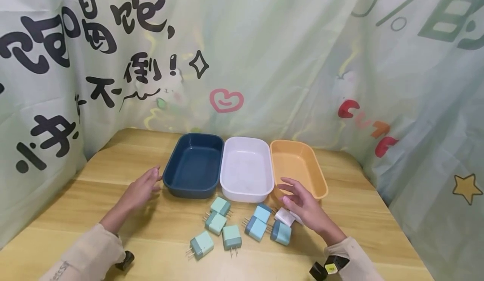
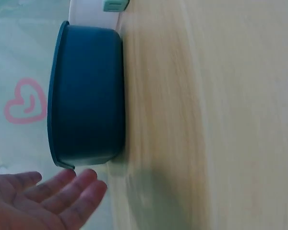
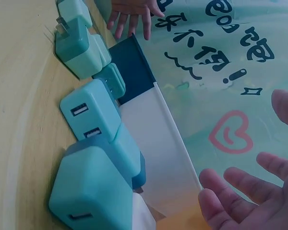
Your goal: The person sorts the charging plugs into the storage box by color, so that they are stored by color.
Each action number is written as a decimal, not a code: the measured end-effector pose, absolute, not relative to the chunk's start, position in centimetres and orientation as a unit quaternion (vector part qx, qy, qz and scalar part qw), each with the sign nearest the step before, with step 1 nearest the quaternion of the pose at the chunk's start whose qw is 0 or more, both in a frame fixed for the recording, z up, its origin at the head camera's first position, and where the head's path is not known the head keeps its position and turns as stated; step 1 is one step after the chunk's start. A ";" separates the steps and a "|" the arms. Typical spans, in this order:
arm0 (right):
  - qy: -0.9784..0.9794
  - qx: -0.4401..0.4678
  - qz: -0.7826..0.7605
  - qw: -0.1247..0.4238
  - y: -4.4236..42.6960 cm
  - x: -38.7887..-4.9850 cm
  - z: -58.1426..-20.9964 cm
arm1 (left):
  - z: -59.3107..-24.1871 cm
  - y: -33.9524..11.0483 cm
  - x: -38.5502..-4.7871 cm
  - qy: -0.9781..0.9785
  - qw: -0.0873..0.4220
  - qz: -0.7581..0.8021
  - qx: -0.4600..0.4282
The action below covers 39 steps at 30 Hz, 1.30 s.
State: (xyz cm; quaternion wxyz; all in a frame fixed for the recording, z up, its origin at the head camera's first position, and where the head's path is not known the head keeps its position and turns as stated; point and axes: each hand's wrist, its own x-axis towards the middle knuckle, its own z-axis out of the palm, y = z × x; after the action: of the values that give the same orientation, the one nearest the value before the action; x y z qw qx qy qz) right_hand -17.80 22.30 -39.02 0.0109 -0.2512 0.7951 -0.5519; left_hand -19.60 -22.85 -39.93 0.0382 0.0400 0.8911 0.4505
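Note:
My left hand [image 1: 140, 188] is beside the left end of the dark blue tray [image 1: 193, 165], fingers extended and holding nothing; in the left wrist view its fingers lie close to the tray's [image 2: 89, 96] lower corner. My right hand [image 1: 305, 207], fingers loosely spread, hovers over the near edge of the orange tray [image 1: 296, 163] with nothing held. Below and left of it are several blue chargers [image 1: 256, 229] and white ones [image 1: 284, 217], partly covered by the hand. Several green chargers [image 1: 215, 223] lie left of them, metal prongs showing. In the right wrist view, a blue charger [image 3: 91, 189] is nearest the camera.
A white tray [image 1: 247, 169] stands between the dark blue and orange trays, all three side by side near the back of the wooden table [image 1: 143, 251]. Printed curtains [image 1: 272, 62] hang behind the table and at both sides.

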 end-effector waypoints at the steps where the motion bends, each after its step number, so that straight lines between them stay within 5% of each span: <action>1: 0.793 -0.253 -0.554 0.017 22.2 -17.8 -39.0 | -40.0 -22.9 -19.7 0.886 0.039 0.459 0.042; 13: 0.762 -0.267 -0.580 0.108 21.1 -18.4 -39.0 | -40.3 -23.2 -20.3 0.861 0.051 0.501 0.065; 29: 0.761 -0.285 -0.567 0.136 19.4 -19.3 -38.9 | -40.1 -23.5 -20.5 0.854 0.052 0.514 0.069; 39: 0.776 -0.292 -0.539 0.150 18.3 -19.2 -39.1 | -41.3 -23.8 -21.0 0.906 0.010 0.415 0.083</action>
State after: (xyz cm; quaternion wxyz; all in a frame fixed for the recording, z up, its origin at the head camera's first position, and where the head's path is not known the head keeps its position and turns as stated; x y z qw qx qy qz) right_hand -19.19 18.27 -39.13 0.1497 -0.2918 0.7757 -0.5392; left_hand -21.04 -23.82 -41.32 0.0095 0.0827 0.9061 0.4147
